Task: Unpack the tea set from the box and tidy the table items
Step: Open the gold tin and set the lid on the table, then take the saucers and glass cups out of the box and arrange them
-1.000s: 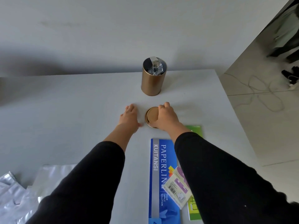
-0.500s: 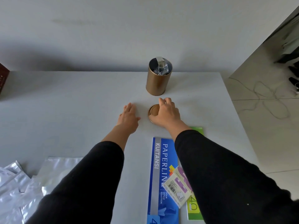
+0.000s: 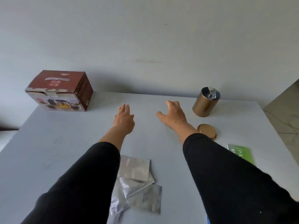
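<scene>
A dark red tea set box [image 3: 60, 90] with a picture of a teapot on its front stands closed at the far left of the white table [image 3: 64, 143]. My left hand [image 3: 124, 118] and my right hand [image 3: 174, 116] reach out over the middle of the table, both open and holding nothing, right of the box and well apart from it. A gold tin [image 3: 205, 104] stands open at the far right with silver foil inside. Its round gold lid [image 3: 207, 131] lies flat just in front of it, beside my right forearm.
Several silver foil pouches [image 3: 137, 180] lie in a loose pile near the front between my arms. A green booklet [image 3: 241, 153] lies at the right, partly under my right sleeve. A grey wall runs behind the table. The table's right edge drops to a tiled floor [image 3: 284, 113].
My right hand has let go of the gold lid, which now lies on the table. Both hands moved left and forward. The view swung left, bringing the red box into sight.
</scene>
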The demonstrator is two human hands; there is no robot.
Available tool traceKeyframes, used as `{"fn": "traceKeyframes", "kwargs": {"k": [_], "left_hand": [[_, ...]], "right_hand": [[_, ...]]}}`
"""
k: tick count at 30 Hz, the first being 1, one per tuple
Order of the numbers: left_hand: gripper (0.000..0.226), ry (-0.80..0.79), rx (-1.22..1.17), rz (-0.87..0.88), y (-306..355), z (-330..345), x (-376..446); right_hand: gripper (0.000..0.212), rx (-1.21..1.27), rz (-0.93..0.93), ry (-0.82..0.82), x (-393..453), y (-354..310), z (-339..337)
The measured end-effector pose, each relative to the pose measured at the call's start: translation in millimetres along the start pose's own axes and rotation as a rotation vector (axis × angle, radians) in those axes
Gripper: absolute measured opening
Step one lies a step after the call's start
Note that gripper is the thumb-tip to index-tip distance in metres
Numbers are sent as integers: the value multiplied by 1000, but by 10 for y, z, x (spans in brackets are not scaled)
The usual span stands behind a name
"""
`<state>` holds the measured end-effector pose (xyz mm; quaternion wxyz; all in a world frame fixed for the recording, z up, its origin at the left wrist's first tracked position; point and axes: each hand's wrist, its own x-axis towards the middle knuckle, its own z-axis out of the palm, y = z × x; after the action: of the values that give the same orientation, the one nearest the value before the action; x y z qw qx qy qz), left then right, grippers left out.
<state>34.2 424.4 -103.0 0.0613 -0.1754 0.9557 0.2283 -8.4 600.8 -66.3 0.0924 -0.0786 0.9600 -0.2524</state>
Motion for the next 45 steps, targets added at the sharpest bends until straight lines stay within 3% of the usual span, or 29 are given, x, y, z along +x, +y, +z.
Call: {"fn": "traceKeyframes", "kwargs": {"k": [9,16,21,29,35,39,42,45], "left_hand": [[55,108,-39,-41,-1482,-987,-113],[48,190,-93,-116,-2242,-1497,106],[59,194,-153,-241,-2653,-1700,401],[62,214,-303,-299,-3152,-1895,1062],[62,198,-468,-371,-3262,-1986,1400],[64,153,-610,-370,-3209,-1881,1393],[56,209,-641,-328,-3142,-1827,1388],[52,102,-619,-263,-3475,-1855,1629]], "right_hand": [[68,66,-76,-21,-271,-1553,723],[71,70,-133,-82,-2,-2309,1131],[68,157,-117,-113,349,-2762,1429],[78,330,83,-134,731,-3160,1899],[52,563,257,-64,944,-3288,2029],[50,660,301,8,966,-3241,2077],[46,652,298,45,978,-3191,2039],[44,643,386,166,996,-3495,2278]]}}
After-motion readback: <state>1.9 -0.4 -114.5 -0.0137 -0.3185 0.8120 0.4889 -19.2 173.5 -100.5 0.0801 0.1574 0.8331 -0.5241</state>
